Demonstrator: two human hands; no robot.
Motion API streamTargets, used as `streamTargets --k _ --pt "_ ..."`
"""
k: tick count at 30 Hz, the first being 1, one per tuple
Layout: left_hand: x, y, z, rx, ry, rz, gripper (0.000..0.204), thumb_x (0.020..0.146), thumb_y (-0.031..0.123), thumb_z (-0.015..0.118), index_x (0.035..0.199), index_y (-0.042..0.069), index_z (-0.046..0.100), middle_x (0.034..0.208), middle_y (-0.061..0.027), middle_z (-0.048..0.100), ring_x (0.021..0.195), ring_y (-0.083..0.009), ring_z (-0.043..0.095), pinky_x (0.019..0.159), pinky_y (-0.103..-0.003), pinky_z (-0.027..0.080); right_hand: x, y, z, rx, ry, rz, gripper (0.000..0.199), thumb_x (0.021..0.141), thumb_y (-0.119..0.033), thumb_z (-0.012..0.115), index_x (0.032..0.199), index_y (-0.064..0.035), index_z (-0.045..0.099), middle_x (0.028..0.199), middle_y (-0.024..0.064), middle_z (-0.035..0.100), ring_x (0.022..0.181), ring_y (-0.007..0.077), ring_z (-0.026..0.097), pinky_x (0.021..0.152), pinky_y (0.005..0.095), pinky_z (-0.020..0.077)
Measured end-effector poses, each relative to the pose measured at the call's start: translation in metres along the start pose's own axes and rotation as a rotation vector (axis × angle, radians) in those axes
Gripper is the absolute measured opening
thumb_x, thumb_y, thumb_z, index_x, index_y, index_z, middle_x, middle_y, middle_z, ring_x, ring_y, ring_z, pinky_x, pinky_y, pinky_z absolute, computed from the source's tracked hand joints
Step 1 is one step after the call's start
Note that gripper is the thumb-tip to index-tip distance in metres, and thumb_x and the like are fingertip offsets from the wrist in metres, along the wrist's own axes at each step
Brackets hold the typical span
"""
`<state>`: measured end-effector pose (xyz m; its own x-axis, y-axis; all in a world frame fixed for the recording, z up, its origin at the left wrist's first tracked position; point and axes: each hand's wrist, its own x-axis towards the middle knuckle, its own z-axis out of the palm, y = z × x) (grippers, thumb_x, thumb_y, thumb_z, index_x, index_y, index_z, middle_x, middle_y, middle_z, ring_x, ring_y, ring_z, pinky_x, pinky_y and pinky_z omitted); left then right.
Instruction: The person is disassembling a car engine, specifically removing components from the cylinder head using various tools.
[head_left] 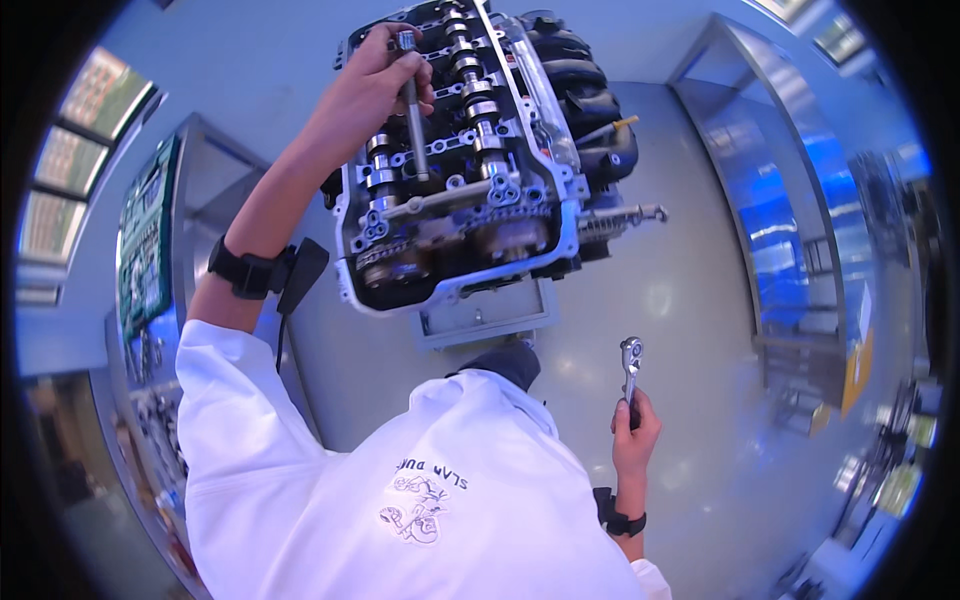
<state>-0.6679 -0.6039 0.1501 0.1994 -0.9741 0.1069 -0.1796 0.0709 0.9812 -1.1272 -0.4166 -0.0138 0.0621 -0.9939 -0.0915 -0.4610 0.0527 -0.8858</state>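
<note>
Ahead of me is an engine [568, 225] with its top uncovered, showing two camshafts [484, 125] and the chain sprockets at its near end. Over the left camshaft, my left hand [372, 85] is closed around a metal extension bar [416, 135] with a knurled upper end. The bar points down among the camshaft caps; I cannot tell whether its lower tip is seated on a bolt. Low on the right, away from the engine, my right hand [636, 435] grips a ratchet wrench [631, 362] by its handle, head upward.
The engine sits on a metal stand [480, 318]. At left, a green tool case [150, 240] stands upright by a metal cabinet, with more tools on a bench nearer me. A blue-lit metal cabinet [775, 190] stands at right. Black intake pipes [590, 95] jut from the engine's right side.
</note>
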Motion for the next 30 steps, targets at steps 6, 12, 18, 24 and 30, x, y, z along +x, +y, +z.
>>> streamTargets --k 6,12,18,24,30 --pt "0.039 -0.023 0.028 0.169 0.099 -0.246 0.021 0.106 0.012 0.041 0.125 0.004 0.041 0.092 -0.0058 0.058 0.080 -0.0143 0.064 0.075 -0.032 0.053 0.107 0.000 -0.059 0.089 -0.194 0.054 0.022 0.095 -0.006 0.058 0.112 0.0079 0.061 0.066 0.0012 0.054 0.056 0.0061 0.050 0.052 0.0231 0.0386" --pt "0.041 -0.047 0.038 0.451 0.136 -0.495 0.019 0.103 0.014 0.047 0.116 0.001 0.048 0.084 -0.0068 0.061 0.078 -0.0149 0.064 0.073 -0.032 0.052 0.250 0.024 -0.117 0.016 -0.478 0.010 0.024 0.095 -0.007 0.058 0.113 0.0085 0.060 0.068 0.0017 0.055 0.057 0.0064 0.050 0.052 0.0231 0.0393" --pt "0.051 -0.053 0.052 0.978 0.211 -0.682 0.039 0.095 0.028 0.063 0.118 -0.003 0.061 0.099 -0.0174 0.066 0.094 -0.0263 0.066 0.082 -0.036 0.052 0.433 0.040 -0.152 -0.033 -0.856 -0.052 0.023 0.095 -0.008 0.058 0.110 0.0084 0.062 0.064 0.0011 0.053 0.056 0.0067 0.050 0.051 0.0241 0.0388" --pt "0.067 -0.043 0.064 1.130 0.211 -0.867 0.033 0.086 0.032 0.068 0.093 0.001 0.073 0.085 -0.0224 0.069 0.087 -0.0387 0.068 0.079 -0.046 0.052 0.589 0.020 -0.170 -0.186 -1.122 -0.294 0.021 0.093 -0.006 0.059 0.108 0.0087 0.061 0.065 0.0053 0.053 0.055 0.0098 0.048 0.052 0.0272 0.0377" --pt "0.077 -0.053 0.062 1.066 0.204 -1.054 0.027 0.089 0.023 0.065 0.097 -0.001 0.072 0.084 -0.0244 0.068 0.082 -0.0401 0.068 0.076 -0.045 0.052 0.670 -0.014 -0.123 -0.230 -1.254 -0.510 0.021 0.091 -0.004 0.060 0.108 0.0078 0.062 0.066 0.0090 0.052 0.055 0.0137 0.047 0.053 0.0293 0.0383"
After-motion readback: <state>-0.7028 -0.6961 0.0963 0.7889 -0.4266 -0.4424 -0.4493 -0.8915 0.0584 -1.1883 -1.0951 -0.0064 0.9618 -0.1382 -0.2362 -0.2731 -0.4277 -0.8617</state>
